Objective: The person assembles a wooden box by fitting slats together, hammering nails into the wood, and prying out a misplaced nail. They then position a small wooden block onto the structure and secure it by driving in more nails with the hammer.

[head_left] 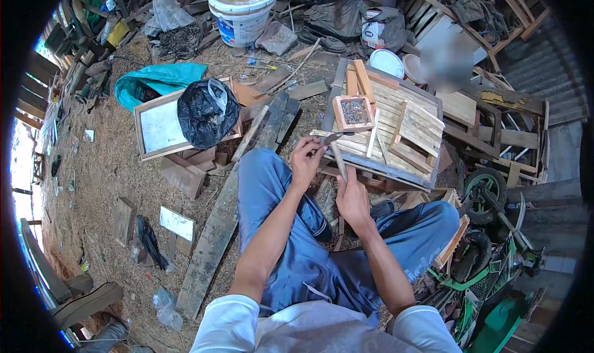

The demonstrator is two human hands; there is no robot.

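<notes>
My right hand is wrapped around the pale wooden handle of what looks like a hammer. Its dark head sits by the fingertips of my left hand. Those left fingers are pinched together, and whatever is between them is too small to make out. Just beyond both hands lies a slatted wooden panel used as a work surface. On it stands a small wooden box holding many small dark metal bits, perhaps nails. A little slatted wooden piece and thin wood strips rest to its right.
Left of the panel, a black plastic bag sits on a framed board. Long planks lie beside my left leg. A white bucket stands at the back. A green small bike is at the right. Sawdust covers the ground.
</notes>
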